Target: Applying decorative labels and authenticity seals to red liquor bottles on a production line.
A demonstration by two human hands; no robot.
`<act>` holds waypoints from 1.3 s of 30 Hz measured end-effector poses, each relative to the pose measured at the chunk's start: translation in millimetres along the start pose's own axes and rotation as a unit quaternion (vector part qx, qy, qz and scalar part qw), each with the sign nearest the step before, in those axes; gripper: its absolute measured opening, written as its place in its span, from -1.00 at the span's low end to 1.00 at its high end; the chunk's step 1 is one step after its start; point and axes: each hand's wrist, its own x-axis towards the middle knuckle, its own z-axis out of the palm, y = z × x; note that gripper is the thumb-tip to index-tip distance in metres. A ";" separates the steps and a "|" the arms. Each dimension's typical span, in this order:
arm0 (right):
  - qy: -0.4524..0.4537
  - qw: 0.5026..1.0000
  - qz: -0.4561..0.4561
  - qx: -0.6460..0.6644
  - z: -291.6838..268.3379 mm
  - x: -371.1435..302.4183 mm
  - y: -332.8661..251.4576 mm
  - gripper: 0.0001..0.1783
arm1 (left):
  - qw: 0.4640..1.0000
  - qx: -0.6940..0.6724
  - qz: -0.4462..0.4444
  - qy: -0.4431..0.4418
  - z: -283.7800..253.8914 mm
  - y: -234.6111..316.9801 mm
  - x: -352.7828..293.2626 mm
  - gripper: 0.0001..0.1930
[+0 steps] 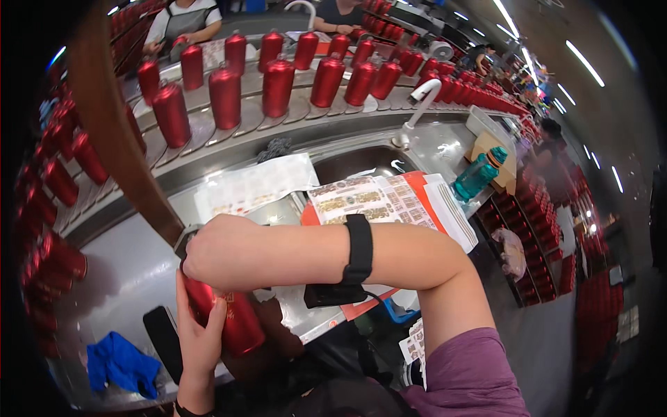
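A glossy red metal bottle [240, 323] with small gold print lies tilted in front of me at the steel worktop's near side. My left hand [200, 330] is closed around its side, with the thumb along the front and the fingers pointing up toward its upper end. My right hand [221, 254] is curled at that upper end, knuckles up; its fingertips and whatever they hold are hidden. A dark grey piece [186, 240] shows just beyond the knuckles. The black strap [358, 249] on my right forearm carries a dark device underneath.
Sheets of gold-patterned decals [354, 201] lie right of centre by a sink [358, 163]. A brown post [125, 132] rises at left. A blue cloth [121, 365] and black phone-like slab [161, 337] lie near left. Behind, red bottles [278, 87] stand on a curved conveyor; co-workers sit beyond.
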 end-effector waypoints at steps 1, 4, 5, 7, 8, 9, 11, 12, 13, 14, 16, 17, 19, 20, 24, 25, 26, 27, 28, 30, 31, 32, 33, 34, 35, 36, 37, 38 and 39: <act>-0.003 0.999 0.006 0.032 0.8 -3.0 3.2 -0.80 | 1.000 0.011 0.010 0.012 3.7 -3.1 -0.1 -0.19; 0.025 0.994 0.016 0.102 8.5 -5.2 10.4 -0.82 | 1.000 0.001 -0.016 0.007 3.8 -1.6 1.7 -0.21; 0.051 0.988 0.014 0.143 11.6 -5.9 11.1 -0.83 | 1.000 0.002 -0.014 0.004 3.4 -3.0 1.4 -0.21; 0.050 0.983 0.028 0.175 16.0 -7.1 8.7 -0.83 | 0.999 -0.041 -0.027 0.023 0.5 -6.1 -0.1 -0.22; 0.046 0.976 0.038 0.208 17.7 -7.0 6.6 -0.84 | 0.998 -0.046 -0.031 0.027 -1.0 -5.5 -1.5 -0.22; 0.048 0.976 0.041 0.209 21.3 -6.5 5.7 -0.84 | 0.998 -0.045 -0.031 0.023 -2.9 -6.5 -2.3 -0.22; 0.064 0.966 0.063 0.241 29.7 -7.0 6.9 -0.84 | 0.999 -0.036 -0.021 0.035 -4.2 -11.5 -3.0 -0.19; 0.066 0.966 0.065 0.240 33.4 -8.3 7.3 -0.84 | 0.999 -0.036 -0.019 0.033 -5.1 -12.2 -3.7 -0.19; 0.075 0.959 0.072 0.265 34.3 -10.7 7.7 -0.83 | 0.998 -0.043 -0.028 0.029 -6.5 -11.9 -4.2 -0.16; 0.084 0.950 0.079 0.289 34.8 -13.6 8.9 -0.83 | 0.998 -0.050 -0.037 0.025 -8.1 -11.9 -4.7 -0.13; 0.075 0.925 0.085 0.363 27.6 -27.1 23.9 -0.82 | 0.994 -0.098 -0.047 0.005 -17.1 -14.0 -6.5 -0.09; 0.062 0.893 0.087 0.438 23.5 -27.7 34.3 -0.81 | 0.988 -0.145 -0.059 -0.012 -23.6 -15.7 -9.6 -0.06; 0.073 0.868 0.144 0.469 47.7 -38.1 88.4 -0.78 | 0.988 -0.129 -0.077 -0.023 -30.5 -17.7 -18.3 -0.04; 0.060 0.868 0.207 0.448 56.4 -45.3 121.8 -0.77 | 0.989 -0.110 -0.098 -0.030 -35.1 -18.7 -23.5 -0.02; 0.025 0.865 0.476 0.155 101.8 -85.8 224.7 -0.70 | 0.993 -0.068 -0.072 -0.057 -60.6 -22.3 -30.4 -0.10; -0.003 0.841 0.529 0.115 102.4 -91.8 228.9 -0.71 | 0.993 -0.072 -0.070 -0.060 -64.4 -22.7 -30.1 -0.10; -0.003 0.843 0.526 0.114 107.5 -87.1 231.3 -0.71 | 0.993 -0.076 -0.068 -0.062 -67.6 -22.9 -29.7 -0.09; -0.021 0.821 0.564 0.090 112.7 -83.3 233.2 -0.69 | 0.992 -0.080 -0.066 -0.066 -70.4 -23.1 -29.4 -0.09; -0.041 0.796 0.601 0.069 120.2 -80.6 233.6 -0.65 | 0.993 -0.079 -0.068 -0.063 -73.9 -23.2 -31.2 -0.09; -0.057 0.799 0.597 0.048 129.9 -77.7 237.7 -0.69 | 0.995 -0.059 -0.062 -0.060 -79.3 -23.2 -33.6 -0.11; -0.054 0.799 0.597 0.040 134.6 -73.9 233.9 -0.70 | 0.995 -0.057 -0.063 -0.059 -82.6 -25.6 -34.2 -0.11; -0.053 0.799 0.597 0.040 136.0 -70.2 232.5 -0.70 | 0.995 -0.045 -0.059 -0.062 -84.8 -27.2 -33.6 -0.13; -0.039 0.804 0.592 0.039 135.2 -67.4 232.3 -0.72 | 0.996 -0.034 -0.055 -0.066 -86.5 -28.9 -32.6 -0.15; -0.029 0.809 0.586 0.038 134.7 -63.2 229.7 -0.74 | 0.996 -0.034 -0.056 -0.065 -88.7 -30.7 -33.0 -0.15; -0.031 0.811 0.583 0.039 126.2 -54.6 218.7 -0.74 | 0.996 -0.040 -0.047 -0.063 -91.3 -33.1 -34.3 -0.16; 0.004 0.836 0.548 0.039 115.7 -46.8 208.9 -0.75 | 0.996 -0.046 -0.036 -0.061 -93.9 -34.7 -34.8 -0.18; 0.038 0.858 0.511 0.039 99.1 -39.2 192.4 -0.76 | 0.996 -0.047 -0.039 -0.059 -96.8 -35.2 -35.4 -0.18; 0.066 0.888 0.455 0.034 84.3 -34.5 173.1 -0.77 | 0.997 -0.044 -0.036 -0.058 -98.9 -35.3 -34.9 -0.19; 0.094 0.913 0.395 0.030 69.1 -30.4 149.1 -0.77 | 0.997 -0.042 -0.034 -0.056 -100.7 -35.4 -35.0 -0.21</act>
